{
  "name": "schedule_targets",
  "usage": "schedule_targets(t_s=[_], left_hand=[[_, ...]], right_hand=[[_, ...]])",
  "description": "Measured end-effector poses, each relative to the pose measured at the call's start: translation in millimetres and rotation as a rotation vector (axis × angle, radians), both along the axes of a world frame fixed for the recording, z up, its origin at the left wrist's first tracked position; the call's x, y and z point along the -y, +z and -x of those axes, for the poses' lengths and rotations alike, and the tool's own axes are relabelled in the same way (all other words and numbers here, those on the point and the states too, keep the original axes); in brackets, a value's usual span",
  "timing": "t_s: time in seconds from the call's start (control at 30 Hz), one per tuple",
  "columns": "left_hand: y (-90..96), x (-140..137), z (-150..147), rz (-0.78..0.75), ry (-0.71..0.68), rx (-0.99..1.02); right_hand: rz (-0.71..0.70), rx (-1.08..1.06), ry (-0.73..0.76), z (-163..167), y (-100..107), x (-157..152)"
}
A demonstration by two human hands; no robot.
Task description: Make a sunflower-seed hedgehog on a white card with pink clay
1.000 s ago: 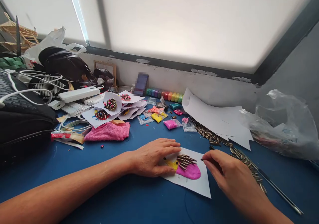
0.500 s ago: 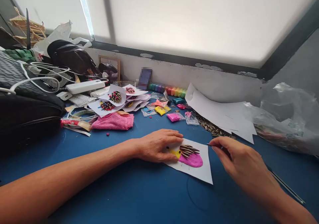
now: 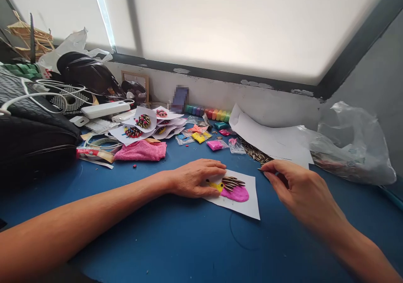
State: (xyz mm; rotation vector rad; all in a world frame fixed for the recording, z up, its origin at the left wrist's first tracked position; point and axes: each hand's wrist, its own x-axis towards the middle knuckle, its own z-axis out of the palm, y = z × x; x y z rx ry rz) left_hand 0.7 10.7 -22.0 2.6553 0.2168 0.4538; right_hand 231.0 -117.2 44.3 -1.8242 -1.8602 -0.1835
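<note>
My left hand (image 3: 199,178) lies flat over the left part of a white paper card (image 3: 252,210), fingers stretched out. On the card is a clay hedgehog figure with a yellow head, black eye and pink body (image 3: 236,194). Several striped sunflower seeds (image 3: 233,183) stick out along the top of the body, pointing right. To the right of the card, above the blue table, my right hand (image 3: 292,186) pinches one sunflower seed (image 3: 260,169) between thumb and index finger. Behind that hand lies a pile of sunflower seeds (image 3: 253,152), partly under white sheets.
White paper sheets (image 3: 270,136) and a clear plastic bag (image 3: 352,148) lie at the right back. Small clay packets (image 3: 201,137), a pink cloth (image 3: 141,150) and finished seed pictures (image 3: 147,125) are farther back. A black bag (image 3: 37,144) stands at the left.
The view has shifted slightly, so most things sit a little farther left. My right hand stays pinched on a seed, now nearer the seed pile. My left hand remains on the card.
</note>
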Motion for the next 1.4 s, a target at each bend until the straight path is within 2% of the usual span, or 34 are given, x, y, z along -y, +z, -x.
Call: schedule_targets(t_s=[0.27, 0.43, 0.6, 0.87, 1.03, 1.4], left_hand=[[-0.4, -0.3, 0.1, -0.001, 0.02, -0.011], [-2.8, -2.2, -0.5, -0.004, 0.0, 0.003], [-2.2, -2.1, -0.8, 0.004, 0.006, 0.005], [-3.3, -3.2, -0.4, 0.017, 0.006, 0.011], [-1.8, -2.8, -0.4, 0.014, 0.004, 0.016], [-2.3, -3.2, 0.0, -0.013, -0.002, 0.024]], right_hand=[[0.115, -0.135, 0.024, 7.2, -2.0, 2.6], [0.244, -0.233, 0.126, 25.3, -10.4, 6.4], [0.262, -0.194, 0.215, 37.7, -17.2, 10.0], [0.104, -0.133, 0.277, 40.9, -31.8, 12.8], [0.081, -0.066, 0.317, 47.0, -39.2, 12.2], [-0.011, 0.021, 0.292, 52.8, -44.5, 5.0]])
